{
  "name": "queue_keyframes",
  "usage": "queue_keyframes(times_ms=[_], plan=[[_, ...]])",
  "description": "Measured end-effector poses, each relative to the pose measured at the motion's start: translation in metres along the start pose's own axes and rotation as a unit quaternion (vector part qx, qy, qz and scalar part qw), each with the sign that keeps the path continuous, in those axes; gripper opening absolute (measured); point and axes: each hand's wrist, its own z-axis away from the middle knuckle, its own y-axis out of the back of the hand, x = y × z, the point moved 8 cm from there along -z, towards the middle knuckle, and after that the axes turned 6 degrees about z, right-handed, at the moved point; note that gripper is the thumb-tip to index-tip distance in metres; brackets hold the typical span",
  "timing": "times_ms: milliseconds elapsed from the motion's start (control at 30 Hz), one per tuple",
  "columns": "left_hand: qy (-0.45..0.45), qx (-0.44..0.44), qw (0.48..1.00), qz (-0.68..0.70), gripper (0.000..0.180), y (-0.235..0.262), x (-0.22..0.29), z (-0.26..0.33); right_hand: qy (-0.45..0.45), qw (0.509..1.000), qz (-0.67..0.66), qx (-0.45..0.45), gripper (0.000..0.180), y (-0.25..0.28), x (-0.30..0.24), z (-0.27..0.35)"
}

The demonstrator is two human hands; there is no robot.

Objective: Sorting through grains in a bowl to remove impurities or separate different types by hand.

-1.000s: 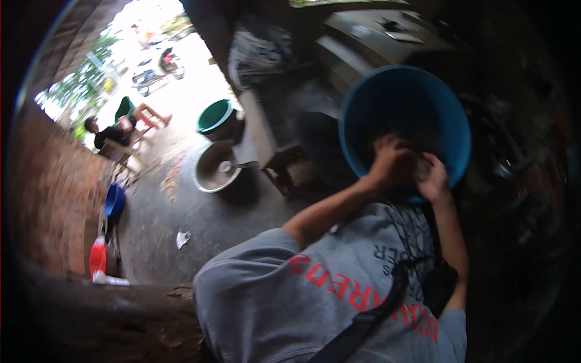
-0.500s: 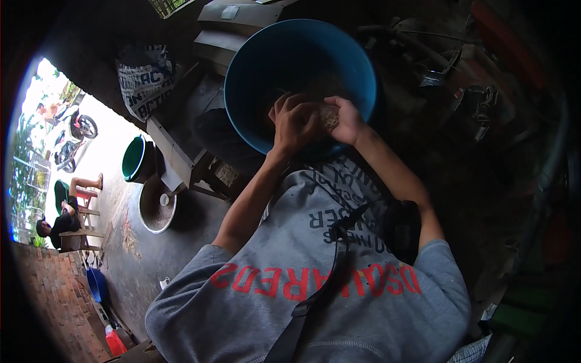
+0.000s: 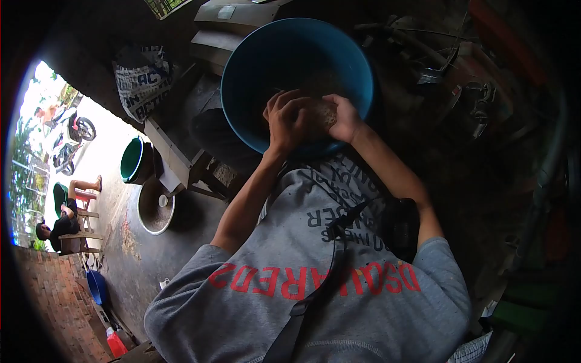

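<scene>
Centrally: blue plastic basin (image 3: 290, 48), tilted toward the wearer, holding a brownish clump (image 3: 324, 112) at its near wall. Left hand (image 3: 287, 121) curled over the clump; right hand (image 3: 344, 118) cupped against it; firmness of grasp indeterminate. Leftward: green bucket (image 3: 133, 160), metal pan (image 3: 154, 209).

A green bucket (image 3: 134, 160) stood beside a round metal pan (image 3: 156, 207) on the concrete floor (image 3: 136, 266), near a low wooden stand (image 3: 193, 169). A printed sack (image 3: 144, 78) leaned against the wall behind. Out in the daylight, a person sat on a wooden chair (image 3: 75, 233), with a motorbike (image 3: 72, 130) parked beyond. A blue basin (image 3: 97, 285) and red container (image 3: 116, 343) lay by the brick wall (image 3: 51, 296).
</scene>
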Motion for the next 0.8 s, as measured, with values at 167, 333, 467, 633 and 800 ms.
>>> queue_keyframes(times_ms=[167,333,467,633,800], plan=[[0.005,0.018,1.0,-0.02,0.028,0.001,0.003,0.001,-0.004,1.0,-0.019,-0.001,0.034,0.007,0.001,-0.007],[-0.005,0.003,0.998,-0.066,0.023,-0.006,0.006,0.002,0.007,1.0,-0.012,0.004,0.031,0.011,0.001,-0.008],[-0.023,0.013,0.997,-0.066,0.022,-0.005,0.006,0.003,0.016,1.0,-0.016,0.013,0.03,0.011,0.0,-0.008],[-0.022,0.013,0.999,-0.033,0.02,-0.004,0.006,0.0,0.025,0.999,-0.022,0.022,0.03,0.01,-0.002,-0.008],[-0.018,0.031,0.999,-0.004,0.02,0.002,0.007,0.0,0.019,1.0,-0.016,0.016,0.03,0.008,-0.001,-0.006]])
